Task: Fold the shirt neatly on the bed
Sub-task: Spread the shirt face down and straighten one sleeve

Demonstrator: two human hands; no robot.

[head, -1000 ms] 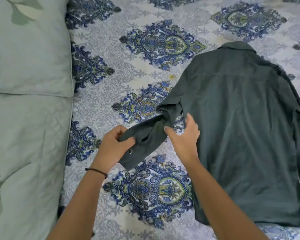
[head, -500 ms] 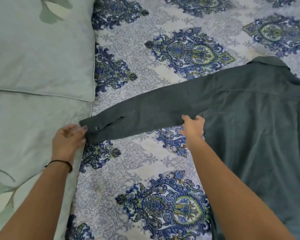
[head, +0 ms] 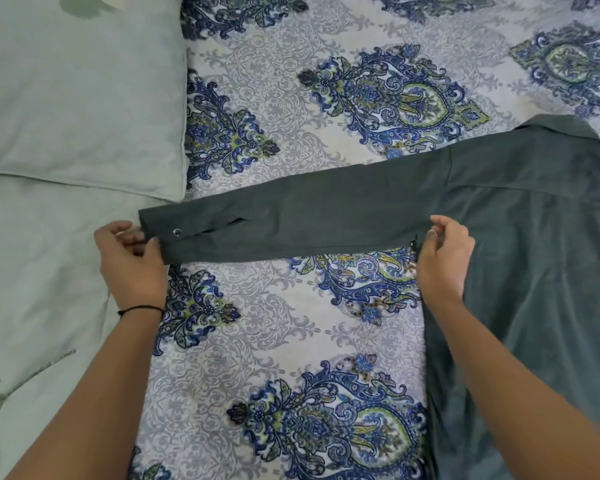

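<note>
A dark grey-green long-sleeved shirt (head: 534, 271) lies back up on the right side of the bed, its collar (head: 561, 128) at the far end. One sleeve (head: 326, 216) is stretched flat and straight out to the left, and its cuff (head: 174, 233) with a metal snap reaches the pillow edge. My left hand (head: 132, 265) pinches the cuff's end between thumb and fingers. My right hand (head: 445, 258) grips the fabric at the underarm, where the sleeve meets the body. The shirt's right side runs out of view.
The bed carries a white sheet (head: 274, 341) with blue and green paisley motifs. Two pale green pillows lie along the left, one farther away (head: 77, 81) and one nearer (head: 42, 271), which the cuff touches.
The bunched sleeve has been pulled out leftward by my left hand and now lies flat and straight. My right hand stayed at the underarm. The view shifted left.
</note>
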